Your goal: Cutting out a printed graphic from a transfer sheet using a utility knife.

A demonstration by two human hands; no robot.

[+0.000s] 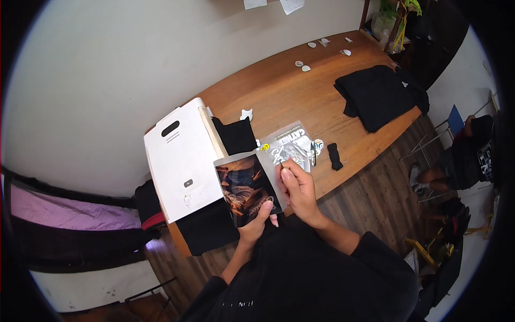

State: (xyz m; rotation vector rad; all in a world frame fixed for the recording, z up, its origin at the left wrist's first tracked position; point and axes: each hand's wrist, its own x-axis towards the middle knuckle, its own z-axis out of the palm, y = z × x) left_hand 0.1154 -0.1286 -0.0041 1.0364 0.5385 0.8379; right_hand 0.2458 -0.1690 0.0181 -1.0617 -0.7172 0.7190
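My left hand (255,225) grips the lower edge of a printed film sheet (244,188), its thumb lying over the dark brown and orange picture. The sheet has a pale, translucent border and is tilted above the table. At its right border, my right hand (298,188) is closed in a pinch, thumb on top; the fingers underneath are partly hidden. Just beyond the hands lies a clear plastic bag (289,142) with printed pieces. Beside it are small dark-bladed snips (314,153) and a black bundle (335,156).
A white heat press (182,161) stands at the left, black cloth (206,225) under it. Folded black garments (375,96) lie at the wooden table's (289,96) far right. Several white paper cutouts (306,68) are scattered at the back. Another person (466,155) is at the right.
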